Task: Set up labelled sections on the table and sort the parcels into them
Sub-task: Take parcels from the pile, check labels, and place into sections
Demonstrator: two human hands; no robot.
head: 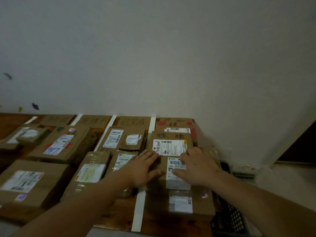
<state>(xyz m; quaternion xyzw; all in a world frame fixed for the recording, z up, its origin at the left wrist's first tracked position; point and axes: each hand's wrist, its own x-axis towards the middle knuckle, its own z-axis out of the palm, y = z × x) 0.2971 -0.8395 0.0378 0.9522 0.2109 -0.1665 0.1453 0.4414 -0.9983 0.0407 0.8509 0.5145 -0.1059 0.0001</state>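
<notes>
A wooden table (118, 214) is split into sections by white tape strips (138, 207), each headed by a handwritten cardboard label (132, 123) along the wall. Brown parcels fill the sections. In the rightmost section, my left hand (145, 168) lies flat with straight fingers on the left side of a small parcel (176, 177) bearing a white barcode label. My right hand (198, 166) rests on that parcel's right part with fingers spread. Behind it sits a parcel with black writing (171, 142), in front another brown parcel (181, 204).
A large parcel (32, 183) sits at the near left, a parcel with red marks (63, 144) behind it. Two parcels (93, 170) lie in the third section. A black perforated crate (230, 219) stands right of the table. A white wall rises behind.
</notes>
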